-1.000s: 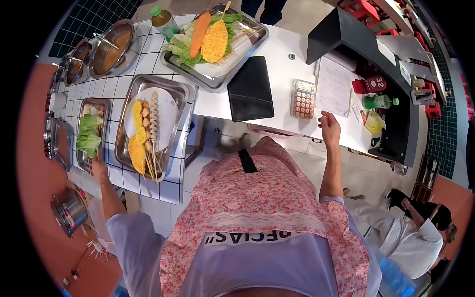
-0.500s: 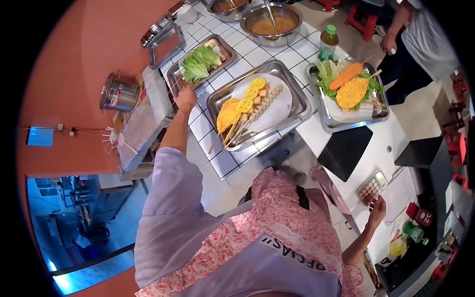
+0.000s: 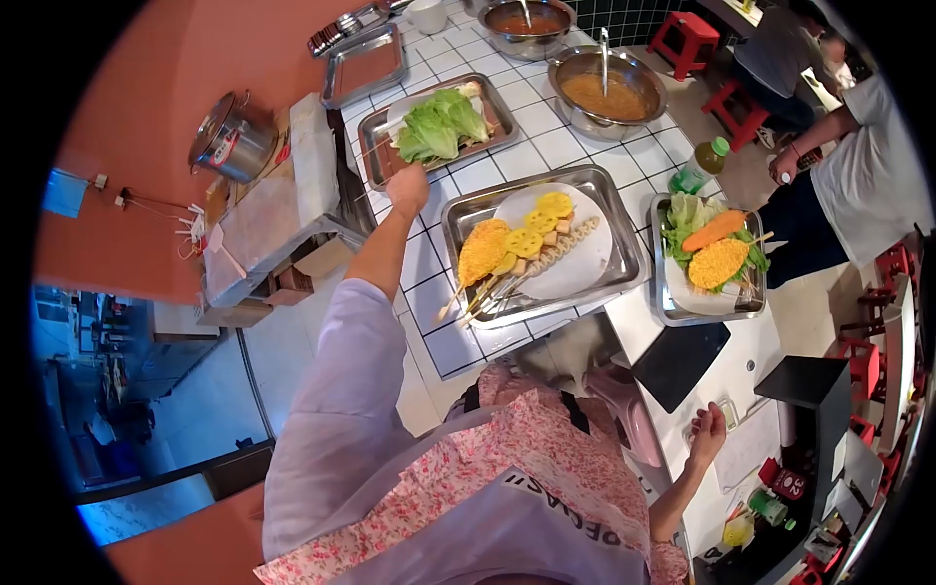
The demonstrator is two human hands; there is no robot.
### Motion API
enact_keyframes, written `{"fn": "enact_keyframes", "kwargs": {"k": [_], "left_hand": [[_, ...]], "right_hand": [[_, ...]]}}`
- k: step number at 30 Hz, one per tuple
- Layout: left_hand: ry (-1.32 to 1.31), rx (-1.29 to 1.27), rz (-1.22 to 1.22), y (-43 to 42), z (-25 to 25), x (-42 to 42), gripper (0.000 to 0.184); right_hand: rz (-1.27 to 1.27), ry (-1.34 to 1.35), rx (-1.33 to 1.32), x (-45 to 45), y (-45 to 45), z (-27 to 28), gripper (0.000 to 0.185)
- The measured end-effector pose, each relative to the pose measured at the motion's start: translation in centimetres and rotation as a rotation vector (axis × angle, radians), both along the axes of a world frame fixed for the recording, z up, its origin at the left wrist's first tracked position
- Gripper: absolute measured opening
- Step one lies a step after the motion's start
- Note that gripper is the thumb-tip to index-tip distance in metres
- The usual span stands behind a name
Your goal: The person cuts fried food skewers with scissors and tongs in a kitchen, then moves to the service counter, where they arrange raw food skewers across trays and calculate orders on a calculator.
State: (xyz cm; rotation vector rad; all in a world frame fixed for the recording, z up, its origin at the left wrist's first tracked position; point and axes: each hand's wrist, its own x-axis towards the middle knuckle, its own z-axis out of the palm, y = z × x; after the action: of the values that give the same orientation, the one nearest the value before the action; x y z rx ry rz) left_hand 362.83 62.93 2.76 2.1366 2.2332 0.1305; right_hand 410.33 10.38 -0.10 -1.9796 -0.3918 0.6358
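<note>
One steel tray (image 3: 504, 122) of lettuce (image 3: 441, 127) sat on the worktop (image 3: 427, 310), seemingly stiff beneath soft, easily torn leaves, best held by opposite rims. The left hand (image 3: 408, 188) curled its grip at the near edge, hold unclear; the right hand (image 3: 707, 439) was loosely open.

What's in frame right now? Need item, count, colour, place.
metal trays: four, silver, on counters
lettuce: several leaves, green, upper-left food tray and right tray
white plate: one, middle tray
skewers: several, yellow and brown, middle tray
breaded piece: one, yellow, right tray
orange piece: one, right tray
sauce bowls: two, silver, far counter edge
cup: one, white, top
pot: one, silver, left
bottles: two, green-capped, right
tablet-like slab: one, black, white counter
stools: several, red, right
other people: at least two, upper right
apron: one, pink floral, worn
left hand: one, by lettuce tray
right hand: one, by white counter
</note>
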Motion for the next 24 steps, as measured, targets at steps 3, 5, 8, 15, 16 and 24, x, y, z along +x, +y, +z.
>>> {"fn": "enact_keyframes", "kwargs": {"k": [3, 5, 8, 15, 16, 24], "left_hand": [[-0.120, 0.060, 0.040, 0.9, -0.1, -1.6, 0.019], [-0.218, 0.102, 0.036, 1.2, 0.5, -2.9, 0.019], [-0.440, 0.110, 0.032, 2.7, 0.5, -6.1, 0.019], [-1.103, 0.028, 0.055, 4.7, -0.1, -10.5, 0.024], [-1.162, 0.000, 0.031, 4.0, 1.0, -10.3, 0.024], [-1.273, 0.027, -0.043, 4.7, -1.8, -11.5, 0.023]], "right_hand": [[0.090, -0.060, -0.018, -1.9, 3.5, 1.5, 0.028], [0.146, -0.057, -0.051, -3.1, 5.5, 2.2, 0.029], [0.101, 0.054, 0.116, -4.8, 8.0, 0.9, 0.028], [0.328, -0.019, 0.000, -9.5, 15.1, 1.9, 0.029], [0.361, -0.061, -0.044, -9.9, 15.8, 1.6, 0.028], [0.411, -0.158, -0.139, -13.5, 18.3, 2.8, 0.026]]}}
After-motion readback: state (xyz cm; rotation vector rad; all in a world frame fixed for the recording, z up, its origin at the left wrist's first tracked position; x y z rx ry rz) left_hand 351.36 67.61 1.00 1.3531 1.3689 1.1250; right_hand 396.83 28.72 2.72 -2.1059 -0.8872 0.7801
